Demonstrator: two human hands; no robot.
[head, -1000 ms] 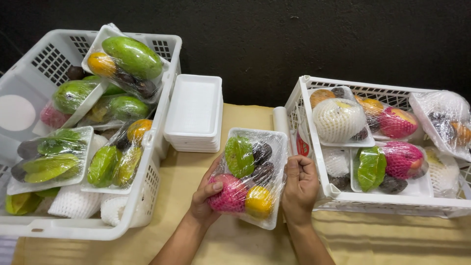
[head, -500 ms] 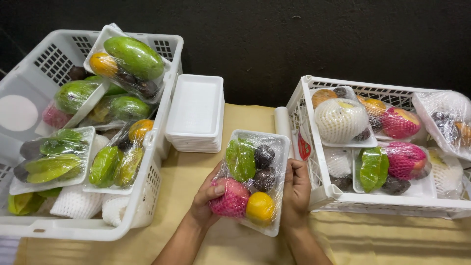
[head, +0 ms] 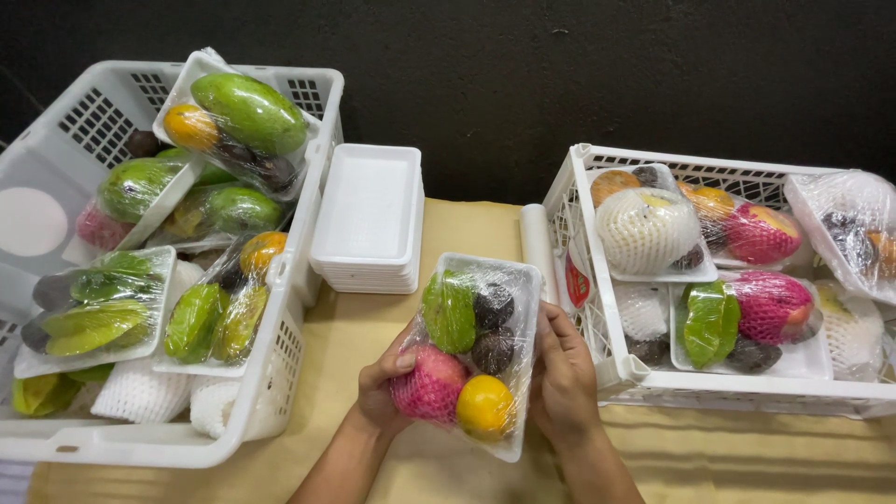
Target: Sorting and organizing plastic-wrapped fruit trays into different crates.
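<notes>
Black wall (head: 579, 84) across whole back, matte, bare. Table (head: 467, 233) covered with tan-yellow cloth, wrinkled in long folds along near right edge. Light even, from above I guess, soft shine, no hard shadows. Dark gap between table's back edge and wall. Tiny pale patch (head: 11, 481) at bottom left corner, maybe floor, too small to tell. No window in view.
</notes>
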